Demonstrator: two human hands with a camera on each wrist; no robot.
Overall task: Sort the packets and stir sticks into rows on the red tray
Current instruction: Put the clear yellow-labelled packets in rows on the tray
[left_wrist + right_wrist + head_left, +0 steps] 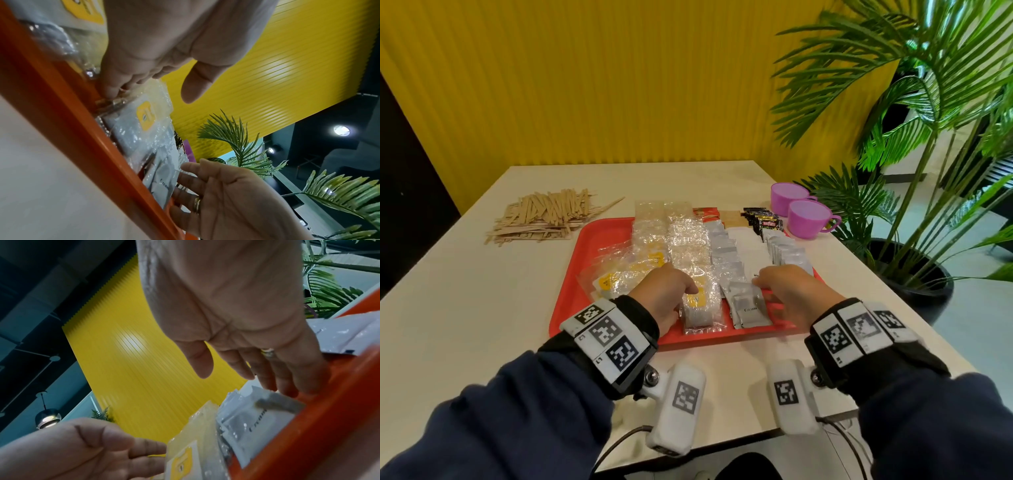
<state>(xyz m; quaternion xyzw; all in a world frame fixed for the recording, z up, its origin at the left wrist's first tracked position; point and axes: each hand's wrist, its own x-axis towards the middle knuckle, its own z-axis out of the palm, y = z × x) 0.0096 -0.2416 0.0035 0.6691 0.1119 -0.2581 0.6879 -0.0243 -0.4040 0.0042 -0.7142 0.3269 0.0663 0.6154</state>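
A red tray (599,240) holds rows of packets running front to back: clear yellow-labelled ones (685,246), silver ones (722,253) and white ones (746,250). My left hand (671,291) lies over the tray's near part, its fingertips (115,92) pressing a clear yellow-labelled packet (698,305) and its thumb held apart. My right hand (784,287) rests beside it with straight fingers (287,379) touching the silver creamer packets (748,308) at the front. A loose heap of wooden stir sticks (544,216) lies on the table left of the tray.
Two purple cups (808,219) stand at the tray's far right corner, with black packets (763,219) next to them. A potted palm (928,137) crowds the table's right side. A yellow wall runs behind. More clear packets (619,270) lie askew on the tray's left.
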